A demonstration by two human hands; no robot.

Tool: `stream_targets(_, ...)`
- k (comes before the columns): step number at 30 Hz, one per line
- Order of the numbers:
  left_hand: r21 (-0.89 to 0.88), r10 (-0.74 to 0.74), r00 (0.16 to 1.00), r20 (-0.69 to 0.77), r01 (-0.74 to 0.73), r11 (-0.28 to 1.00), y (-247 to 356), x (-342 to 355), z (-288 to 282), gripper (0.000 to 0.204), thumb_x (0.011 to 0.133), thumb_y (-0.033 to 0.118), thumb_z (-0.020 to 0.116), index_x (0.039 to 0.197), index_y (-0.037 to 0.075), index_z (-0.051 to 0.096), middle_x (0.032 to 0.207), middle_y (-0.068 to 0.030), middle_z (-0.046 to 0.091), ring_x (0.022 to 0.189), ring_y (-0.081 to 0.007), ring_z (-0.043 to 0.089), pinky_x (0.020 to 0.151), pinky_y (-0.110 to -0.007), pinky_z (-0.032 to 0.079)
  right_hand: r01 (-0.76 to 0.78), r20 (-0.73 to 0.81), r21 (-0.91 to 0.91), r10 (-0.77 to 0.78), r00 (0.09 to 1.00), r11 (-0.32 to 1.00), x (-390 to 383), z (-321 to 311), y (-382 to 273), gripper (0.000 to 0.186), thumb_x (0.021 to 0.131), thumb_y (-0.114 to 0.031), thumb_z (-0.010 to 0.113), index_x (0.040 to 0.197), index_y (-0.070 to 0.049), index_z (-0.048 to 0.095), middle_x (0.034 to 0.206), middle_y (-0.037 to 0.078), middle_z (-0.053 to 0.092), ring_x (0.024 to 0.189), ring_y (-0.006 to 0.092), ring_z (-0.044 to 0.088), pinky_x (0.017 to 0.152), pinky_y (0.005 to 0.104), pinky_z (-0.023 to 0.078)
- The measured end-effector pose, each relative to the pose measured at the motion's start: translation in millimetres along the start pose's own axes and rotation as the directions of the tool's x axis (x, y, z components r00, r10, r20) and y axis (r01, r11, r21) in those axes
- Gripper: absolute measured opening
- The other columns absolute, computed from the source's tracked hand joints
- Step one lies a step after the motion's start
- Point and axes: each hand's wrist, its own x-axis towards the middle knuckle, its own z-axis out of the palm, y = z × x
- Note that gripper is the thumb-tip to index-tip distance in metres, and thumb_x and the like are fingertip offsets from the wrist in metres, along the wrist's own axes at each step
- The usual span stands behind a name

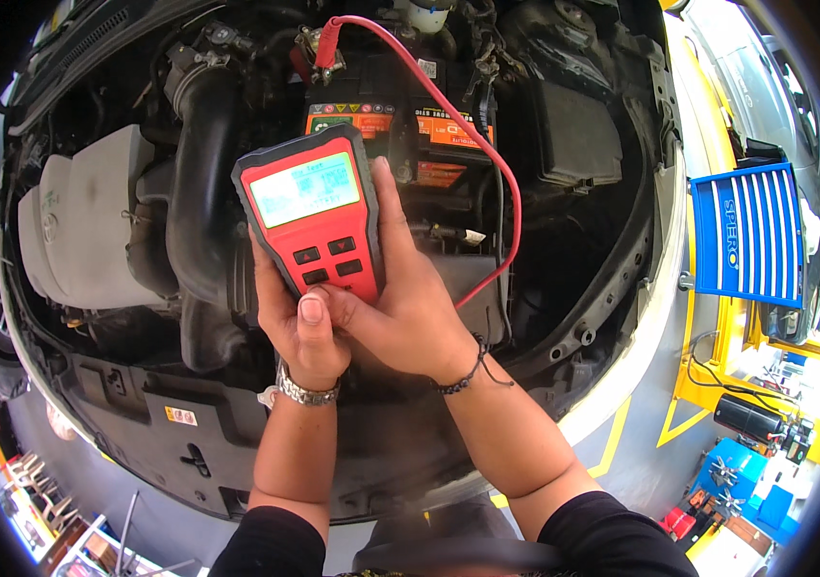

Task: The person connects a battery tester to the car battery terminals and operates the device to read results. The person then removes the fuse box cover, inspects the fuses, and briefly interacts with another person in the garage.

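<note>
Over the open engine bay I hold a red and black battery tester [319, 207] with a lit screen and several dark buttons. My left hand [297, 332] wraps its lower left side, the thumb close to the bottom edge. Around its right side my right hand [405, 303] is closed, with the thumb at the lower buttons. Behind the tester sits a black car battery [372, 82] with orange labels. A red clamp [327, 43] is fixed at the battery's far left terminal. Its red cable [448, 101] arcs right and down behind my right hand.
A grey engine cover [93, 226] and a black air duct [203, 192] lie left of the tester. A black box [569, 135] stands right of the battery. Beyond the car's right edge are a blue tool cabinet [745, 231] and a yellow frame [708, 370].
</note>
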Motion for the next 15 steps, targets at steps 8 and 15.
stream_targets(8,-0.153,0.106,0.984,-0.145,-0.128,0.98,-12,-14,-7,0.091,0.097,0.059,0.049,0.154,-0.008,0.024,0.144,-0.0202,0.048,0.125,-0.0259,0.055,0.103,-0.04,0.048,0.215,-0.04,-0.437,-0.258,0.965,0.873,-6,9,-7,0.133,0.064,-0.034,0.093,0.157,0.006,0.007,0.136,0.025,0.05,0.122,0.0392,0.055,0.101,0.0437,0.046)
stream_targets(15,-0.048,0.194,0.98,-0.05,-0.196,0.979,-11,-30,-15,0.103,0.089,0.081,0.039,0.136,-0.01,0.045,0.12,-0.0191,0.062,0.101,-0.0298,0.066,0.087,-0.042,0.054,0.165,-0.149,-0.456,-0.258,0.954,0.875,-28,18,-34,0.145,0.052,-0.032,0.097,0.154,0.011,0.003,0.143,0.026,0.044,0.13,0.0423,0.048,0.11,0.0461,0.04)
